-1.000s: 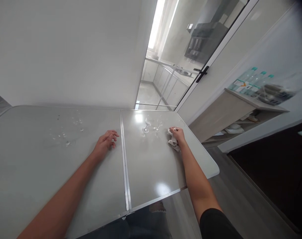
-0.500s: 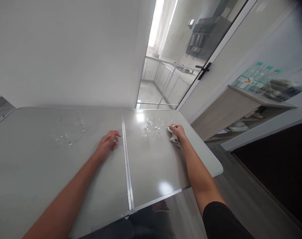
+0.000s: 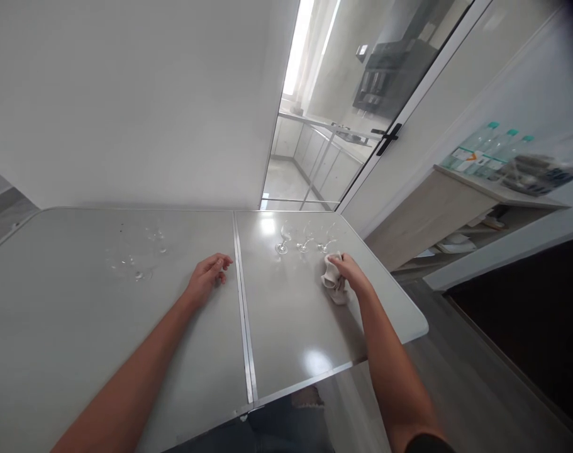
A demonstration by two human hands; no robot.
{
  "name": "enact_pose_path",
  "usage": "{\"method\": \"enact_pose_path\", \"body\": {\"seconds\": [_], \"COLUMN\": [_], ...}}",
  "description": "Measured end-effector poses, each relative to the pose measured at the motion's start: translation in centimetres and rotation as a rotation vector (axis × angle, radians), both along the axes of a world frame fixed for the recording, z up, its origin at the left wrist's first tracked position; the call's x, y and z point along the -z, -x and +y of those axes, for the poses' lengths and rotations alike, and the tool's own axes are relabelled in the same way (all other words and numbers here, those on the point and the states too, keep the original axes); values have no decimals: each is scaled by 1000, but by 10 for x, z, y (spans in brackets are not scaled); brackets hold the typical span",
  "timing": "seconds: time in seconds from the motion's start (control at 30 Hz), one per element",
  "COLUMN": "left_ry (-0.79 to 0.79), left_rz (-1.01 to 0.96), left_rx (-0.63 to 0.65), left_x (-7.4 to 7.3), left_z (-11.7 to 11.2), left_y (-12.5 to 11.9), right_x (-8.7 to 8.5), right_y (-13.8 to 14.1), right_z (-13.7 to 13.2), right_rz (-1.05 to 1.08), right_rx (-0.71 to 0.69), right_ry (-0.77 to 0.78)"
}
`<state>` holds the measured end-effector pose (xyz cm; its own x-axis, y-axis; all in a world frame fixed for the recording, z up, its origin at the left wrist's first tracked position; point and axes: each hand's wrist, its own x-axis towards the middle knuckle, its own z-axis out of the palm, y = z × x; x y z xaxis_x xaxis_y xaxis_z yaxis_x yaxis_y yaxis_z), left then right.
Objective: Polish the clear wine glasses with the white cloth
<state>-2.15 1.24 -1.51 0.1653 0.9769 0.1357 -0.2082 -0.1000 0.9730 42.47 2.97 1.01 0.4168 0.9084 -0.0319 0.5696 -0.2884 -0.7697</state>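
Note:
My right hand (image 3: pixel 351 271) grips a crumpled whitish cloth (image 3: pixel 334 281), held just above the right part of the table. Three clear stemmed glasses stand in a row beyond it: a left glass (image 3: pixel 282 241), a middle glass (image 3: pixel 304 241) and a right glass (image 3: pixel 326 241), the last closest to the cloth. My left hand (image 3: pixel 211 277) rests near the metal seam, its fingers loosely bent and apart, with nothing in them. To its left are more clear glasses (image 3: pixel 138 275), so transparent that their outlines and pose are hard to make out.
The pale glossy table (image 3: pixel 286 340) is split by a metal seam (image 3: pixel 242 302). Behind it rise a white wall (image 3: pixel 126 107) and a glazed door (image 3: pixel 324 145). At the right, a wooden shelf unit (image 3: pixel 437 207) carries bottles with teal caps (image 3: pixel 479 148).
My right hand has drawn the cloth back toward me, away from the right glass, which now shows plainly. My left hand stays nearly where it was.

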Motion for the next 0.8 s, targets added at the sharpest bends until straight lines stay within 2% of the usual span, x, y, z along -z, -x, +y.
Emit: {"method": "enact_pose_path", "body": {"seconds": [0.1,0.2,0.27,0.3,0.37,0.4,0.47,0.57,0.6,0.67,0.73,0.8], "left_ry": [-23,-13,19,29,36,38,38,-11,-36,-72,-72,-60], "left_rz": [33,39,29,30,64,88,114,99,115,176,215,205], "left_rx": [118,337,478,530,556,519,356,42,-28,-122,-196,-263], "left_x": [-1,-6,-8,-8,-5,-3,1,4,4,3,0,-3], "left_z": [-2,-8,-12,-14,-15,-14,-13,-10,-9,-9,-11,-13], "left_y": [-1,-5,-7,-8,-7,-7,-5,-5,-5,-7,-9,-10], "right_x": [-5,-11,-16,-18,-23,-25,-27,-20,-14,-1,12,21], "right_y": [38,101,150,173,213,228,250,264,266,269,270,270], "right_z": [-42,-70,-76,-76,-68,-62,-49,-36,-35,-35,-34,-31], "right_rz": [98,393,597,632,664,690,793,975,1003,1000,1003,1075], "right_rx": [-164,-308,-329,-364,-405,-423,-436,-468,-487,-534,-542,-493], "right_ry": [-3,-74,-92,-102,-165,-187,-183,-2,61,104,50,-16]}}
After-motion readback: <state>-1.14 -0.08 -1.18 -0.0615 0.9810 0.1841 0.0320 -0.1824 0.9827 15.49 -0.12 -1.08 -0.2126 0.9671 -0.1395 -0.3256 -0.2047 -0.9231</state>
